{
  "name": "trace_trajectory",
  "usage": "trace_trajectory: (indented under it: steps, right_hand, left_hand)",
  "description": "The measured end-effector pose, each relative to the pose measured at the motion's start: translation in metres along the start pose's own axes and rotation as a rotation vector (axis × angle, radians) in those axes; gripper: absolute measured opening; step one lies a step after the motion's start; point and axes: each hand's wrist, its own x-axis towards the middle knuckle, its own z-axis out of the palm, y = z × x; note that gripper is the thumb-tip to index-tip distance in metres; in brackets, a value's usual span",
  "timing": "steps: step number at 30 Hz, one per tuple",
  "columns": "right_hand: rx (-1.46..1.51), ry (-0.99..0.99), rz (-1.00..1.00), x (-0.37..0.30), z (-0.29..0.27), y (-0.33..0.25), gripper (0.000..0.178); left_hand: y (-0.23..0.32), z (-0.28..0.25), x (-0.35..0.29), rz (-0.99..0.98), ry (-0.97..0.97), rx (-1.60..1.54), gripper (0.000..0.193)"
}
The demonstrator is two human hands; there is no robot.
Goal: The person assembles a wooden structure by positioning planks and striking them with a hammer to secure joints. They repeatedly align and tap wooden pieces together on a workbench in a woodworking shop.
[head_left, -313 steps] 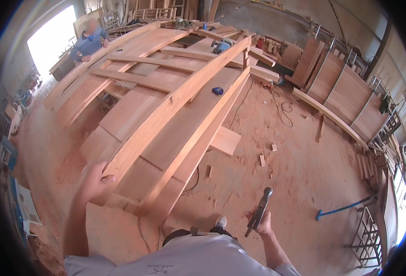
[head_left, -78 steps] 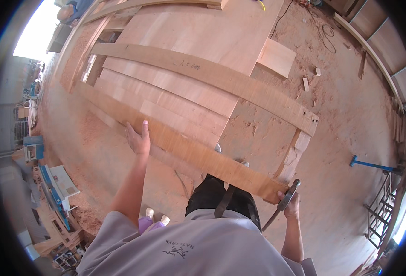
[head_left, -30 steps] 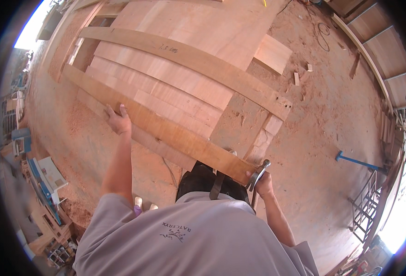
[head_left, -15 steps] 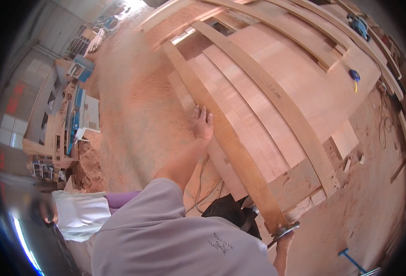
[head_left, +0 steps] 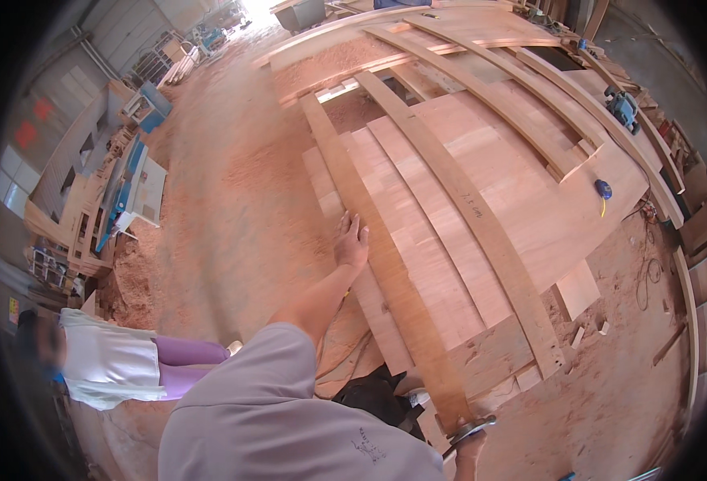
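Observation:
A long brown wooden board runs from the far middle down toward me, lying over wide pale boards. My left hand rests flat on the board's left edge, fingers stretched out. At the near end, my right hand is closed around a metal tool with a thin bar, pressed close to the board's tip. Its exact kind does not show, and part of it is hidden by the hand. To the right lies a second long wooden strip with pencil marks.
A blue tape measure and a blue power tool lie on the right. A black bag-like thing sits below the board. Another person stands at left, near a blue-and-white machine. Sawdust covers the floor.
The whole view has shifted, bringing more of the far end and the other person into sight. Both hands keep their places on the board and the metal tool.

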Motion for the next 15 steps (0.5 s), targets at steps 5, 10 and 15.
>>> trace_trajectory:
  steps: [5,10,15]
  right_hand:
    - [-0.016,-0.084,0.023,-0.002,0.000,-0.004,0.038]
    - [0.031,-0.006,-0.088,0.013,0.012,0.042,0.058]
    - [-0.059,-0.048,0.026,-0.004,-0.009,-0.028,0.035]
  left_hand:
    - [0.000,-0.004,-0.001,0.006,0.014,-0.003,0.049]
    - [0.004,-0.001,0.011,0.065,-0.106,-0.027,0.051]
    - [-0.027,0.010,0.016,0.118,-0.094,0.183,0.054]
